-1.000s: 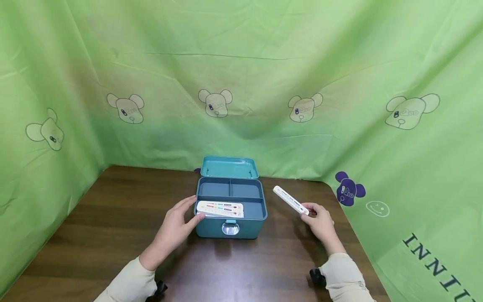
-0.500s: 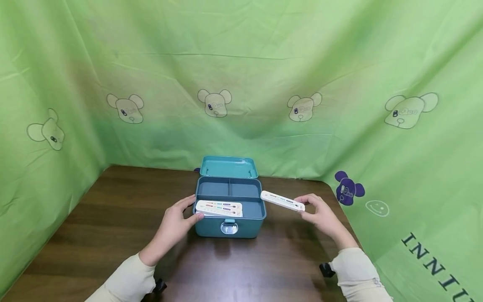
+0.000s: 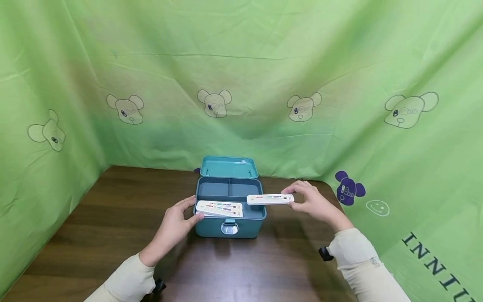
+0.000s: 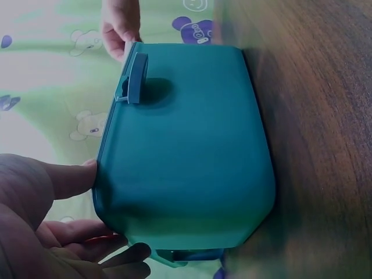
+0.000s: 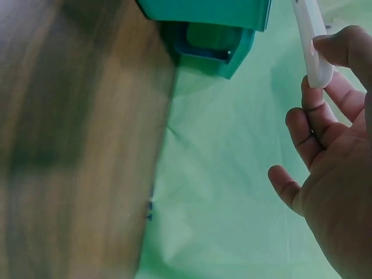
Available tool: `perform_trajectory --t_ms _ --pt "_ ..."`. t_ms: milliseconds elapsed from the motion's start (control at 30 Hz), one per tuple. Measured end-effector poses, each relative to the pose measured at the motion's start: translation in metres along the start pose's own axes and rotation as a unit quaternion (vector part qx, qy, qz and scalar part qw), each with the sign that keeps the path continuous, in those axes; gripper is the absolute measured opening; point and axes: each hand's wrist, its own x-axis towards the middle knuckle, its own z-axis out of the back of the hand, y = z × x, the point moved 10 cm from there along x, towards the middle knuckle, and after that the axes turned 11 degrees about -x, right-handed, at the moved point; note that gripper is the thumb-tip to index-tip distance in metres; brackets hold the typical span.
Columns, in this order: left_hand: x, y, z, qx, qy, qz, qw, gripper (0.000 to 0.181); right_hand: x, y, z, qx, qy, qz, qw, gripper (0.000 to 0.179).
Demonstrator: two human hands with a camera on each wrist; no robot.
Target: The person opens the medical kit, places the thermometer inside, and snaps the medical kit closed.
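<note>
A teal storage box stands with its lid raised. Two slim white cases with coloured print lie in the left part of its front compartment. My left hand rests at the box's front left corner, thumb on the front rim and fingers along the side wall. Between thumb and fingers, my right hand pinches the right end of another slim white case. This case is nearly level, its left end over the right part of the box. In the right wrist view, the thumb presses on the case's end.
The box sits on a dark wooden table, in front of a green printed curtain that closes off the back and sides. A divider splits the rear part of the box in two. A clasp hangs on its front.
My right hand has moved left with the white case, turning it from slanted to nearly level and bringing it over the box's right side. My left hand has stayed at the box's corner.
</note>
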Motion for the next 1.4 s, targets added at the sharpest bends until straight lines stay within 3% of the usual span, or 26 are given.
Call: perform_trajectory --t_ms 567,800,1100,1400 --pt "-0.002 -0.004 -0.001 0.013 0.001 0.001 0.9999 0.056 0.039 0.031 -0.009 -0.035 0.082 0.047 0.9949 0.032" --pt "-0.003 -0.005 -0.001 0.025 0.003 0.007 0.9997 0.055 0.051 0.043 -0.01 -0.051 0.112 0.072 0.9898 0.032" --pt "-0.005 -0.007 -0.002 0.035 0.009 0.018 0.9992 0.056 0.06 0.053 -0.011 -0.078 0.169 0.075 0.9795 0.034" --pt "-0.005 -0.007 -0.001 0.04 0.01 0.024 0.9989 0.057 0.074 0.077 -0.012 -0.099 0.191 0.096 0.9719 0.031"
